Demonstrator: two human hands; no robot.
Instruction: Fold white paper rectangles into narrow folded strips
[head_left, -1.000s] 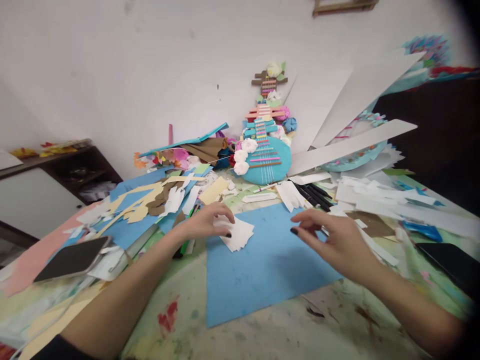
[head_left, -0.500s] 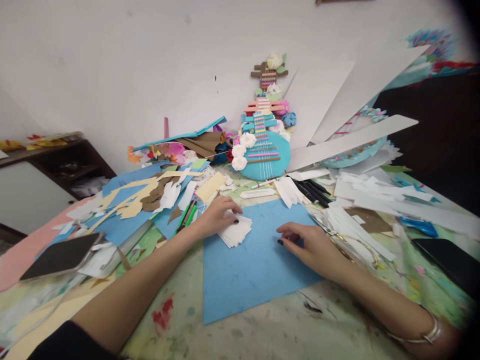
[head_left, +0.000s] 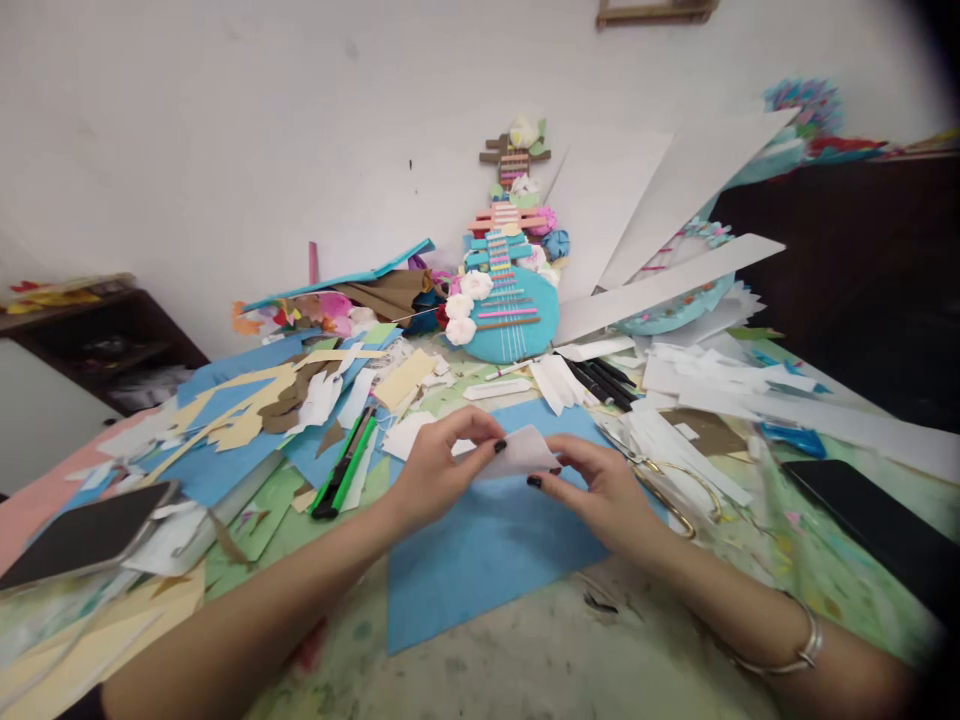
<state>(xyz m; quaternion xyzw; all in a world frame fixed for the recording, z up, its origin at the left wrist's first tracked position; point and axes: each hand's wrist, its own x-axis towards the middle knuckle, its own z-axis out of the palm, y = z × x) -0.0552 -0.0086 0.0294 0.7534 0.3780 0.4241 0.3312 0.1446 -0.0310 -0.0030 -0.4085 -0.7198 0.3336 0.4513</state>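
Observation:
A small white paper piece (head_left: 525, 452) is raised above the blue sheet (head_left: 480, 570), stretched between both hands. My left hand (head_left: 454, 460) pinches its left end between thumb and fingers. At its right end, my right hand (head_left: 589, 480) has thumb and fingertips closed on the edge. Other white paper pieces (head_left: 405, 435) lie just behind my left hand, partly hidden by it.
A green cutter (head_left: 345, 470) lies left of the blue sheet. Gold-handled scissors (head_left: 667, 490) and black pens (head_left: 600, 382) lie to the right. Behind stands a blue paper instrument (head_left: 525, 330) with white flowers. Phones (head_left: 90, 535) (head_left: 870, 525) rest at either side.
Both hands have come together and now hold a raised white piece; earlier my left hand rested on the fanned white papers and my right hand was apart. The view has shifted slightly right.

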